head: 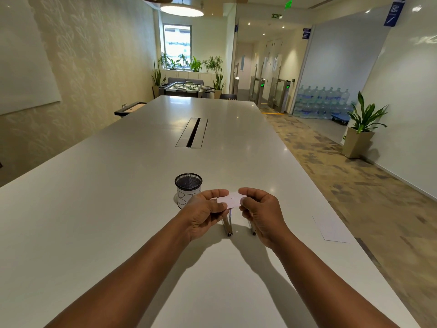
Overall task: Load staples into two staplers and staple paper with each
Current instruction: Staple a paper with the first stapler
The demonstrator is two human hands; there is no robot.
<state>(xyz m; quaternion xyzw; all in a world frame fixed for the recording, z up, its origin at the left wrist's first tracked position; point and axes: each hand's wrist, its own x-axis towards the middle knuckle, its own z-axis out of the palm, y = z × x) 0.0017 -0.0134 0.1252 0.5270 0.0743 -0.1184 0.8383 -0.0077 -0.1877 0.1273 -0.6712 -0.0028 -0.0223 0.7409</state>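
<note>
A small white piece of paper is held above the table between both hands. My left hand pinches its left end between thumb and fingers. My right hand pinches its right end. Below the paper two staplers lie on the white table, side by side, pointing toward me: the left stapler shows its metal body, and the right stapler is mostly hidden behind my right hand. Whether either stapler holds staples cannot be seen.
A black mesh pen cup with a white label stands just left of my left hand. A white sheet of paper lies near the table's right edge. A cable slot is set into the table's middle.
</note>
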